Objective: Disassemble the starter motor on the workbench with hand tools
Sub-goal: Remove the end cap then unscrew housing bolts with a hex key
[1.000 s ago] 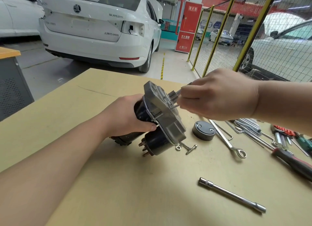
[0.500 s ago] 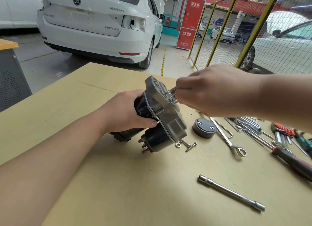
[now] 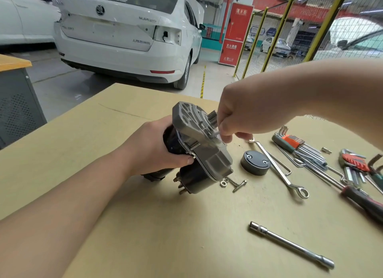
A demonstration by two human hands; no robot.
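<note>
Left hand (image 3: 153, 151) grips black cylindrical starter motor (image 3: 199, 151); right hand (image 3: 244, 116) pinches thin steel key (image 3: 215, 133)

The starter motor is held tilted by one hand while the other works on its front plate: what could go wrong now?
1. The starter motor rests partly on the workbench, gripped only by the left hand; it may slip or twist.
2. The right hand pinches a small hex key; it could pop out.
3. The loose nut and bolt beside the motor could get knocked away.

Your workbench (image 3: 103, 194), tan board top.
On it you have a round black cap (image 3: 256, 162), ring spanner (image 3: 277, 167), socket extension bar (image 3: 291, 244), hex key sets (image 3: 298, 147), loose nuts (image 3: 224, 182).
</note>
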